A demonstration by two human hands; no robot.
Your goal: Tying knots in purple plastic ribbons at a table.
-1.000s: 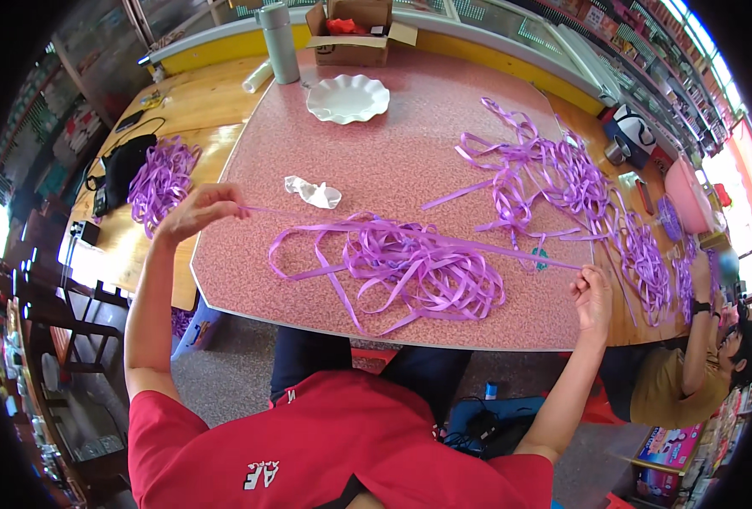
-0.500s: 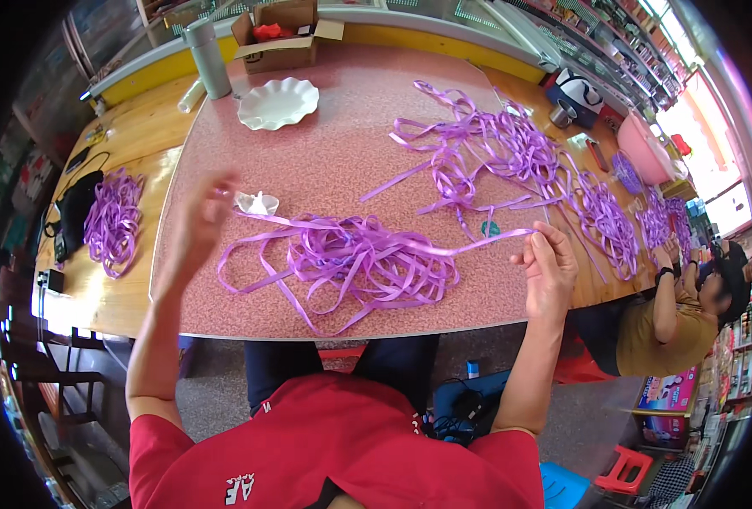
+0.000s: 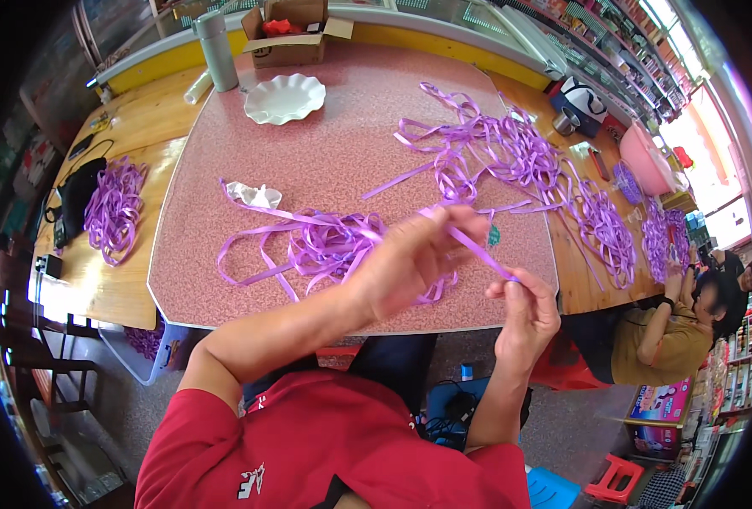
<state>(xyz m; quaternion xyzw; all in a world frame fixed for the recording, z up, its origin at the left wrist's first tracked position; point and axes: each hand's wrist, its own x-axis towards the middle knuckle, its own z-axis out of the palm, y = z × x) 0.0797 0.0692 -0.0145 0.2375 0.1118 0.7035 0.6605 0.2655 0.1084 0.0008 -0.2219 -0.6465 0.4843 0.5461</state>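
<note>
A narrow purple ribbon [image 3: 483, 252] runs taut between my two hands. Its lower end is pinched between the thumb and fingers of my right hand [image 3: 524, 316], just past the table's front edge. My left hand [image 3: 416, 254] reaches across with curled fingers, the ribbon passing through them; its fingertips are slightly blurred. Beneath my left hand and wrist lies a loose heap of the same ribbon [image 3: 315, 246], partly hidden by the forearm. One loose end of that heap stretches left, beside a crumpled white tissue [image 3: 255, 195].
More purple ribbon [image 3: 511, 148] spreads over the pink table [image 3: 198, 293] at right, and another bundle [image 3: 114, 208] lies far left. A white scalloped plate [image 3: 285, 100], a pale green flask [image 3: 215, 53] and a cardboard box [image 3: 287, 53] stand at the back. A co-worker [image 3: 664, 339] sits at right.
My left hand has swung from the left side across to the ribbon near my right hand. My right hand has come slightly down and nearer, still pinching the ribbon.
</note>
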